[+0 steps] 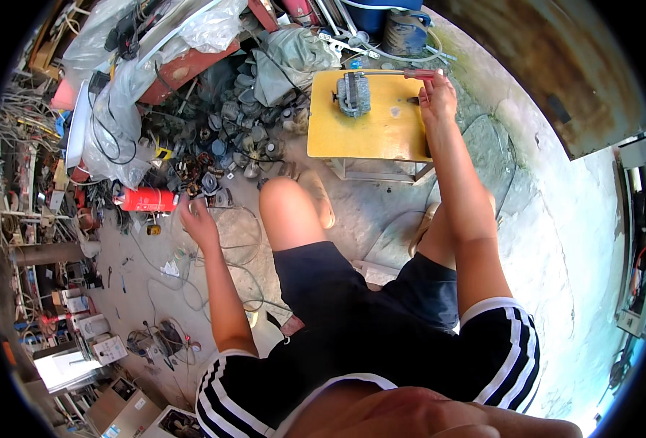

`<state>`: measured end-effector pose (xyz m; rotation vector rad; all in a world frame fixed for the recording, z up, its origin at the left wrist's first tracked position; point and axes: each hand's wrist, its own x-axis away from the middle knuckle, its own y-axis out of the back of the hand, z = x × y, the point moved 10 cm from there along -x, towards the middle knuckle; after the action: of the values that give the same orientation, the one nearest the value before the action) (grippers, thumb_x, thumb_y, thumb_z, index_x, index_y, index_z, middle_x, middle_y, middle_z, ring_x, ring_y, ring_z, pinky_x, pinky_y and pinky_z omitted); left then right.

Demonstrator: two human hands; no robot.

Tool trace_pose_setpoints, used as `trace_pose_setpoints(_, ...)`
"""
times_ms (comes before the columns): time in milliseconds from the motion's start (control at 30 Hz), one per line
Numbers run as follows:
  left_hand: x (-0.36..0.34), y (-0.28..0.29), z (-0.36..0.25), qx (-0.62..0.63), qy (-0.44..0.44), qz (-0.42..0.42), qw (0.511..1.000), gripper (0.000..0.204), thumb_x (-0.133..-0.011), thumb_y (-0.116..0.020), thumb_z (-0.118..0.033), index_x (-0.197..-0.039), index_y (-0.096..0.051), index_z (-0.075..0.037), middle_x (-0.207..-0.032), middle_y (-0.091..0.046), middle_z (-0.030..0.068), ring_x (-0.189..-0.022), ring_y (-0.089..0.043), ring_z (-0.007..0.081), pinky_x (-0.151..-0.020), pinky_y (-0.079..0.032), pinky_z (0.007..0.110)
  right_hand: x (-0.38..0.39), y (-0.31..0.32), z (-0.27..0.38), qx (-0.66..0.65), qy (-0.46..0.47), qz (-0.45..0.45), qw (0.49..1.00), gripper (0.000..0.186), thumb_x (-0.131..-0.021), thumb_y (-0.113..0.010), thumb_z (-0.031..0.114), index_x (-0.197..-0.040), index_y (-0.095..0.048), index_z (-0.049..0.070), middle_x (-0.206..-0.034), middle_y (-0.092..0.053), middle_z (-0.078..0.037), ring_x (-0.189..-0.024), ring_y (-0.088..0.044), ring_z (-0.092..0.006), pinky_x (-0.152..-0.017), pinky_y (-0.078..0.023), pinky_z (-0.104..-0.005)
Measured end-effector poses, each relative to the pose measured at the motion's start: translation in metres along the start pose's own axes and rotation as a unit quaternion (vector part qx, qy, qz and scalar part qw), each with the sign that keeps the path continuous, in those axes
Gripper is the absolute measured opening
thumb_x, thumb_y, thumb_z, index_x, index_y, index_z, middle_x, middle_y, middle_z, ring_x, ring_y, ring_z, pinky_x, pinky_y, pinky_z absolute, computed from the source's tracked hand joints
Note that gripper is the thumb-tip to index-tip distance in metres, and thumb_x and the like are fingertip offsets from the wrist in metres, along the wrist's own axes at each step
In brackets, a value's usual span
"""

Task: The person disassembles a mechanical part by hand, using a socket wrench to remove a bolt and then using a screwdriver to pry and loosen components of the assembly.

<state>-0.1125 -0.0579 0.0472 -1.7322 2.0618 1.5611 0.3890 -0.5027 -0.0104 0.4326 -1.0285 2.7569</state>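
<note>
Knees [283, 197] bent, dark shorts [319, 274] across my thighs, I sit with a loop of thin cable [256, 252] lying on the concrete floor [191, 288] to my left. My left hand [200, 221] is held out low on that side, fingers bent, just beside a red cylinder [148, 199]; I cannot tell whether they touch it or grip anything. Ahead of my knees stands a small bench [374, 135] with a yellow top and a pale frame. My right arm stretches forward to its far right corner, where the fingers of my right hand [439, 102] are closed around the red handle of a screwdriver [419, 74]. Its thin shaft points left along the bench's far edge, toward a grey ribbed metal part [353, 95] that sits on the far left of the yellow top. I cannot make out whether the tip touches it. Left of the bench, a heap of dirty metal parts [242, 120] spreads over the floor, with a grey-green bag [290, 69] on top. Farthest off, past the bench, are a dark bucket [404, 35] and a blue container [370, 18].
</note>
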Motion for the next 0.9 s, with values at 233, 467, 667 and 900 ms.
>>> trace_pose_setpoints(233, -0.064, -0.129, -0.327, 0.293, -0.141, 0.316, 0.892, 0.046, -0.095, -0.065, -0.026, -0.134, -0.055, -0.003, -0.131, -0.059, 0.0138, -0.118, -0.058, 0.0211, -0.098, -0.046, 0.033, -0.009, -0.006, -0.007, 0.020, -0.005, -0.005, 1.000, 0.024, -0.094, -0.067, 0.039, -0.089, -0.061, 0.016, -0.067, -0.046, 0.009, -0.058, -0.040, -0.0022, -0.051, -0.034, -0.0207)
trace_pose_setpoints(467, -0.007, -0.243, -0.366, 0.082, -0.152, 0.413, 0.894, 0.099, -0.076, -0.072, -0.063, -0.150, -0.035, -0.009, -0.147, -0.044, 0.0187, -0.140, -0.036, 0.0365, -0.112, -0.011, 0.071, -0.025, 0.005, -0.012, 0.002, -0.097, 0.058, 0.994, 0.024, -0.097, -0.062, 0.040, -0.088, -0.057, 0.019, -0.065, -0.049, 0.011, -0.054, -0.046, -0.0004, -0.051, -0.034, -0.0218)
trace_pose_setpoints(667, 0.000, -0.236, -0.341, 0.242, -0.116, 0.339, 0.902, 0.099, -0.071, -0.079, -0.059, -0.146, -0.036, -0.010, -0.143, -0.047, 0.0157, -0.138, -0.038, 0.0342, -0.111, -0.016, 0.064, -0.009, -0.002, -0.010, 0.017, -0.115, 0.050, 0.992, 0.027, -0.095, -0.066, 0.041, -0.086, -0.059, 0.017, -0.065, -0.056, 0.007, -0.060, -0.050, -0.0032, -0.057, -0.038, -0.0222)
trace_pose_setpoints(900, -0.013, -0.241, -0.339, 0.222, -0.122, 0.409, 0.877, 0.083, -0.073, -0.079, -0.055, -0.137, -0.050, -0.012, -0.126, -0.057, 0.0132, -0.129, -0.045, 0.0311, -0.110, -0.014, 0.065, -0.007, 0.001, 0.000, 0.036, -0.109, 0.042, 0.993, 0.027, -0.093, -0.069, 0.040, -0.093, -0.063, 0.014, -0.076, -0.061, 0.007, -0.069, -0.053, -0.0051, -0.067, -0.038, -0.0247)
